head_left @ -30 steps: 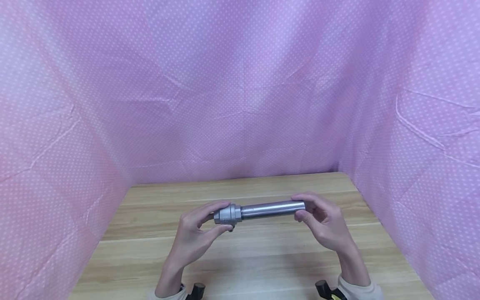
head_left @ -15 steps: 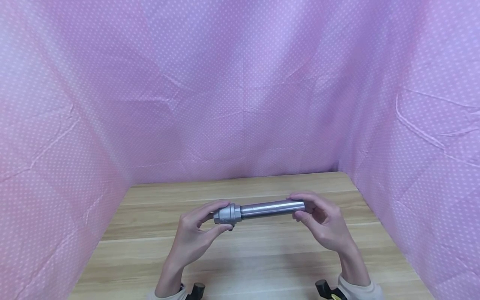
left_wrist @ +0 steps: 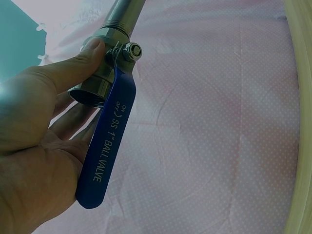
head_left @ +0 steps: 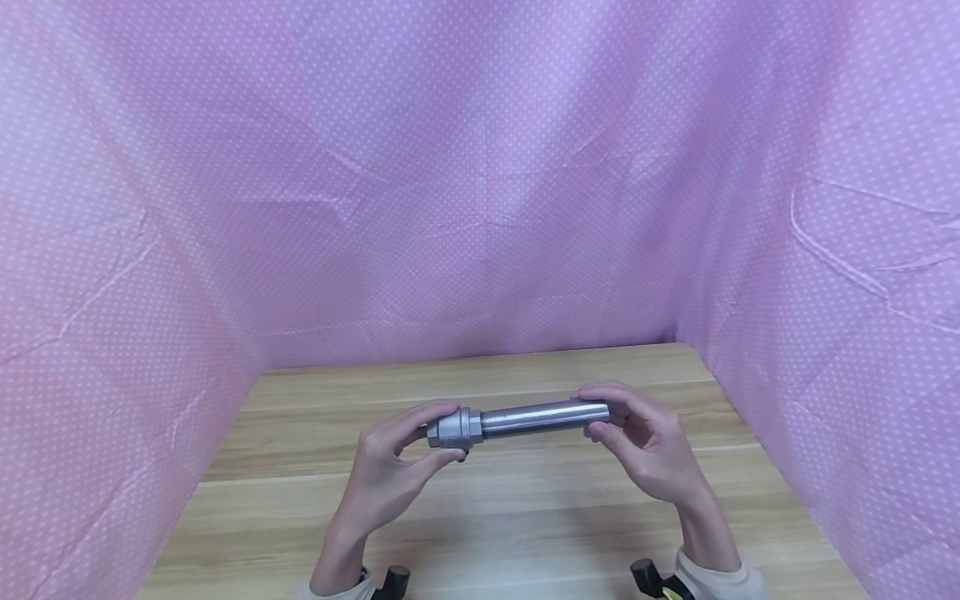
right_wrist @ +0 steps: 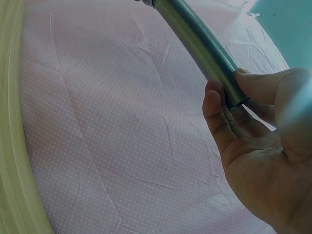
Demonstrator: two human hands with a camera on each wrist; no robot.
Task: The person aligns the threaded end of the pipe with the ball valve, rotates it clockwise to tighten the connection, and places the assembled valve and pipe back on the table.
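A steel ball valve (head_left: pixel 455 428) is joined to a threaded steel pipe (head_left: pixel 547 418), and the pair lies nearly level above the table. My left hand (head_left: pixel 390 467) grips the valve body between thumb and fingers. In the left wrist view, the blue lever handle (left_wrist: pixel 108 141), lettered SS 1" BALL VALVE, runs back along the palm from its nut (left_wrist: pixel 132 51). Beside it the valve's free end shows an open threaded mouth. My right hand (head_left: pixel 652 450) pinches the plain far end of the pipe, with the thumb below and the fingers above and behind.
A wood-grain table (head_left: pixel 517 525) lies under both hands. Pink dotted cloth (head_left: pixel 480 208) hangs behind it and along both sides. Black wrist-camera mounts (head_left: pixel 395 581) sit at the cuffs near the front of the head view.
My right fingers have shifted slightly left along the pipe since a second ago. The valve and pipe stay almost in place, and my left hand holds still.
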